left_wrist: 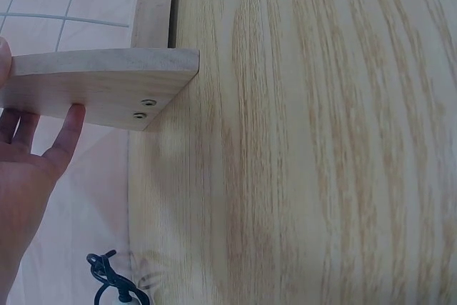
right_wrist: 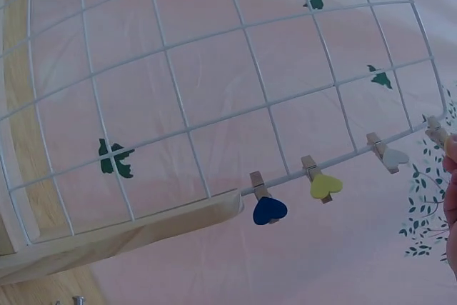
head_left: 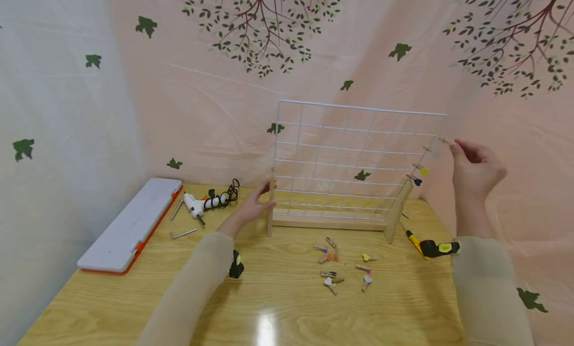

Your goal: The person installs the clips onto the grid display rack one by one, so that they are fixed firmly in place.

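A white wire grid (head_left: 332, 152) stands upright in a wooden base with side posts. My left hand (head_left: 253, 206) holds the left wooden post (left_wrist: 93, 80), its fingers against the outer face. Near the grid's upper right corner, my right hand (head_left: 477, 169) pinches a small wooden clothespin (right_wrist: 436, 131) set at the side wire. Below it on that same wire sit clothespins with a white heart (right_wrist: 394, 158), a yellow heart (right_wrist: 326, 187) and a dark blue heart (right_wrist: 270, 211). In the right wrist view only some fingertips of that hand show at the edge.
Several loose heart clothespins (head_left: 331, 257) lie on the wood-grain table (head_left: 278, 291) before the stand. At left are a white case with orange trim (head_left: 130, 226), a glue gun (head_left: 195, 205) with a coiled black cord, and hex keys (head_left: 184, 233). A yellow-handled screwdriver (head_left: 413, 240) lies at right.
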Available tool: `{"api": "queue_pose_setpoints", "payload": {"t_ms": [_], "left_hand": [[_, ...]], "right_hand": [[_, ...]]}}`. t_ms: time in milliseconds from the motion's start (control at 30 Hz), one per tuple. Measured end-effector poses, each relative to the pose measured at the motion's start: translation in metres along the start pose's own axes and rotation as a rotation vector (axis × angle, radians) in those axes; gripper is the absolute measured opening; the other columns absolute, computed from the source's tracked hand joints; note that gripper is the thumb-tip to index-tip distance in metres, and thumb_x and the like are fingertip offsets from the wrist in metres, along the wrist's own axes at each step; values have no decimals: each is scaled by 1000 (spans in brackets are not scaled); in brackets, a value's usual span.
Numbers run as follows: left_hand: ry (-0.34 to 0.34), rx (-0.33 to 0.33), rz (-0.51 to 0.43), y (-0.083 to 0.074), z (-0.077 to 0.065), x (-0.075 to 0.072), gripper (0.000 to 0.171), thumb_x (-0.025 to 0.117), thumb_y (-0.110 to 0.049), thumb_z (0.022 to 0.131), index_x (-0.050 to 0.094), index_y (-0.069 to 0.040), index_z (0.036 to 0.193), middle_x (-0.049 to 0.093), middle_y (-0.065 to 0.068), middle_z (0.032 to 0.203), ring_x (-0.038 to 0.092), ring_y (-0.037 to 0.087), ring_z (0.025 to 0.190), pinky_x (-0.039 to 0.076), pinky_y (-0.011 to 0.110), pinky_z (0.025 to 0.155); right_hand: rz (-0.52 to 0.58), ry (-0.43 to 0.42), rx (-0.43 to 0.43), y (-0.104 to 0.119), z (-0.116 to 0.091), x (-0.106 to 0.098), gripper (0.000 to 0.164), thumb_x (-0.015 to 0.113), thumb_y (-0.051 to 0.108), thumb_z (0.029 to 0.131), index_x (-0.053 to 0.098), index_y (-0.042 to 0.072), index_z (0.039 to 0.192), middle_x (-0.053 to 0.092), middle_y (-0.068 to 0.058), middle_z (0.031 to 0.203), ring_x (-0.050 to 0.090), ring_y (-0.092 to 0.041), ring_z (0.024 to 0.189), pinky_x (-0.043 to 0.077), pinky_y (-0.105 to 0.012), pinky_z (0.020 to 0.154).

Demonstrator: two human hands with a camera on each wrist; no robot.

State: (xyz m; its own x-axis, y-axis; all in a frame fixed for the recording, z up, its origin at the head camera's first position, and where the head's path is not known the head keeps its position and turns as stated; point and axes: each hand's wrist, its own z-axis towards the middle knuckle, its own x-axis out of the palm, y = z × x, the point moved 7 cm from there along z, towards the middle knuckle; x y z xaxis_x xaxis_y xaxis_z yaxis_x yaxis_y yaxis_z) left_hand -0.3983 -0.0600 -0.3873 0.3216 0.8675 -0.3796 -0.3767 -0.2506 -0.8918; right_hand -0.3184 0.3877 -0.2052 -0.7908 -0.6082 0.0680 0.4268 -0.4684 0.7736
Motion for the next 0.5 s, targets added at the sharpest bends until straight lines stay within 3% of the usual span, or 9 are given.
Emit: {"api": "queue_pose_setpoints", "payload": {"t_ms": [233,500], "left_hand": [[3,-6,14,-1,-1,0,64,60,-18,85,27,-10,139,33,19,139,25,32,130,29,50,101],[10,-19,-4,-1,0,1,62,59,-19,85,29,-11,138,32,20,139,23,32,131,25,53,102]], "right_hand": [[122,-13,124,-1,11,9,26,78,22,63,73,7,83,68,4,78,59,-5,67,46,-9,62],[65,9,160,-16,19,20,26,76,27,64,73,12,85,67,4,83,57,-5,71,45,-10,64]]}}
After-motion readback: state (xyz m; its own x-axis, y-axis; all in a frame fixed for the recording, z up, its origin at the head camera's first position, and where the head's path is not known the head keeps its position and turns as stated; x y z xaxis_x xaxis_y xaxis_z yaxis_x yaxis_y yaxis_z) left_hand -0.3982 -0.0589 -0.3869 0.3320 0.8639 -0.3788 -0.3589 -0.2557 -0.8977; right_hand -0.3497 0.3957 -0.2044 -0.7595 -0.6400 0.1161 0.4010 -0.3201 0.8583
